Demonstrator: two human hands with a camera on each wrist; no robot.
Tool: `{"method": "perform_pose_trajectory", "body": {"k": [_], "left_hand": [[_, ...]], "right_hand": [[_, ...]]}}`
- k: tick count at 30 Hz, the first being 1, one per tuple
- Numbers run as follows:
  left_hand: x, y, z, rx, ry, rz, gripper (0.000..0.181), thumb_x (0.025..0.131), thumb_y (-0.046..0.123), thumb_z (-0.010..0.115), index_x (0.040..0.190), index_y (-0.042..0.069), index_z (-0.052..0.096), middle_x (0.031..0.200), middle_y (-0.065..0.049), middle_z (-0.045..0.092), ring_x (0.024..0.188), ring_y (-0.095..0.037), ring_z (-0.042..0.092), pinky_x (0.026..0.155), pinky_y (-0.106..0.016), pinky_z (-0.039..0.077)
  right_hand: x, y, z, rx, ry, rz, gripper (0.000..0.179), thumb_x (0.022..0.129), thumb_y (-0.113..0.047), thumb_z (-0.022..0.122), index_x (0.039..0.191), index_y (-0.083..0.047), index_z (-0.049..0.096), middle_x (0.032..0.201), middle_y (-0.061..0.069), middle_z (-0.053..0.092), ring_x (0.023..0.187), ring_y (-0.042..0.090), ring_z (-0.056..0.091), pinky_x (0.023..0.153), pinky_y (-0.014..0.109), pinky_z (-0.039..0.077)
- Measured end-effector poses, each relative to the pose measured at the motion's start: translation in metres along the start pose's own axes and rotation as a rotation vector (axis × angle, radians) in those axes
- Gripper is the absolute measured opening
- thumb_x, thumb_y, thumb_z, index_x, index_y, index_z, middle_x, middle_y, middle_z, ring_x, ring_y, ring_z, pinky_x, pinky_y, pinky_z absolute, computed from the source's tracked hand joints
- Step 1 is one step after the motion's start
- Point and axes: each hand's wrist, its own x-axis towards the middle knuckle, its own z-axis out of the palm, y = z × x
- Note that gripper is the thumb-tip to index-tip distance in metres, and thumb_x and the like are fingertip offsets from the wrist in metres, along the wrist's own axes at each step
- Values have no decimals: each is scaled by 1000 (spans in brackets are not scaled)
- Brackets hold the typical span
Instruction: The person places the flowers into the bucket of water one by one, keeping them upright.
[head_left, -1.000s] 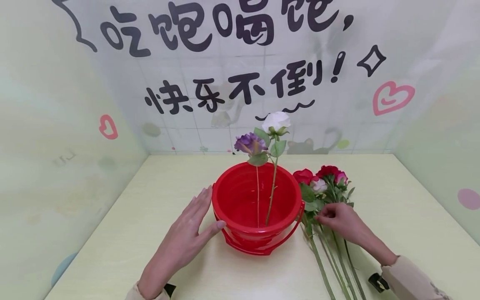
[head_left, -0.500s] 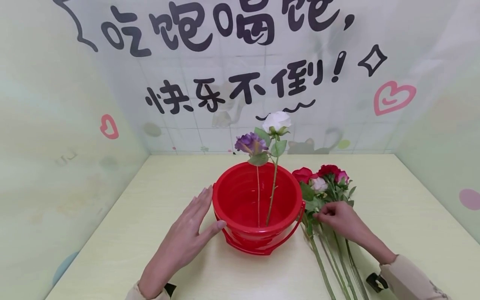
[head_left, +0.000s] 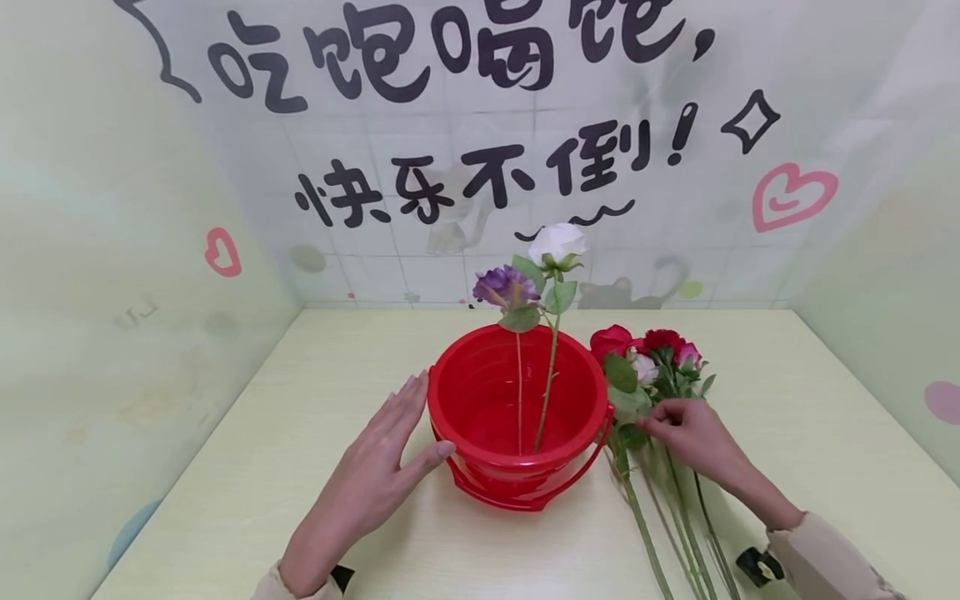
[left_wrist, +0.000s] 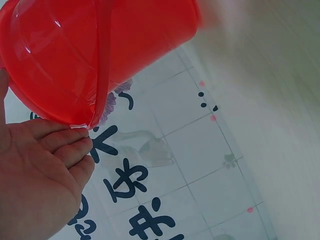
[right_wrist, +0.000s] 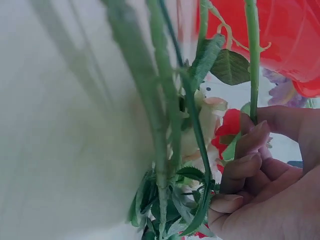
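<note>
A red bucket stands mid-table with a purple flower and a white rose upright inside, stems leaning on its wall. My left hand rests against the bucket's left rim, fingers straight and thumb spread; the left wrist view shows its fingertips at the rim. To the right of the bucket, my right hand pinches the green stem of a red rose just below its leaves. Around that hand lie a dark red carnation, a pink flower and a pale pink flower.
The bucket's handle hangs down its front right side. Loose stems run towards the table's front edge. Pale printed walls enclose the pale table at the back and sides.
The red rose has shifted slightly up and its leaves have lifted with the right hand's grip. The left hand keeps its place on the bucket. The view has shifted a little.
</note>
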Motion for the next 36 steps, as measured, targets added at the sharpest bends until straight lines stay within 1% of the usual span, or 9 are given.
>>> {"method": "perform_pose_trajectory", "body": {"k": [7, 13, 19, 25, 28, 29, 33, 35, 36], "left_hand": [[0, 0, 0, 1, 2, 2, 85, 98, 55, 65, 164, 13, 31, 167, -6, 32, 153, -29, 28, 115, -55, 37], [0, 1, 0, 1, -1, -10, 85, 98, 55, 65, 164, 13, 31, 167, -6, 32, 153, -30, 28, 114, -56, 38], [0, 1, 0, 1, -1, -17, 85, 97, 55, 66, 164, 14, 31, 167, -6, 32, 153, -31, 29, 113, -57, 39], [0, 1, 0, 3, -7, -21, 86, 97, 56, 65, 164, 15, 30, 167, -5, 31, 154, -29, 28, 114, -56, 38], [0, 1, 0, 1, -6, -22, 86, 97, 56, 65, 164, 15, 30, 167, -5, 32, 153, -29, 28, 114, -56, 39], [0, 1, 0, 2, -6, -23, 86, 97, 56, 65, 164, 15, 30, 167, -5, 32, 153, -29, 28, 113, -56, 39], [0, 1, 0, -2, -10, -34, 87, 97, 57, 65, 164, 15, 30, 167, -5, 31, 153, -31, 29, 111, -57, 42], [0, 1, 0, -5, -12, -36, 87, 97, 57, 65, 164, 15, 30, 168, -5, 31, 153, -31, 29, 111, -57, 42], [0, 1, 0, -8, -13, -35, 87, 97, 57, 65, 164, 15, 30, 168, -5, 31, 153, -31, 28, 111, -57, 42]], "right_hand": [[2, -5, -11, 45, 45, 8, 21, 99, -14, 70, 86, 2, 69, 62, -1, 48, 52, 9, 36, 45, 26, 32], [5, -14, -26, 86, 111, 5, 26, 101, -17, 69, 90, 6, 69, 62, -1, 44, 56, 12, 34, 47, 30, 31], [10, -24, -37, 148, 180, -41, 27, 101, -16, 70, 90, 7, 66, 64, -2, 40, 62, 15, 36, 50, 34, 30], [17, -36, -45, 222, 227, -77, 21, 101, -15, 69, 88, 1, 69, 74, -6, 59, 74, 15, 46, 61, 29, 38], [20, -43, -48, 281, 242, -96, 18, 101, -13, 68, 86, -5, 72, 77, -7, 63, 78, 13, 50, 65, 27, 42], [21, -45, -48, 312, 246, -104, 18, 101, -12, 67, 84, -7, 72, 77, -7, 63, 79, 10, 54, 65, 26, 42], [26, -57, -51, 462, 252, -147, 18, 100, -9, 68, 83, -7, 73, 74, -5, 63, 78, 9, 59, 64, 23, 45], [28, -63, -52, 532, 256, -171, 18, 100, -8, 68, 83, -6, 73, 74, -4, 63, 75, 9, 58, 63, 23, 46], [29, -67, -52, 557, 257, -180, 17, 100, -8, 69, 84, -6, 74, 76, -3, 63, 75, 13, 55, 63, 23, 46]]}}
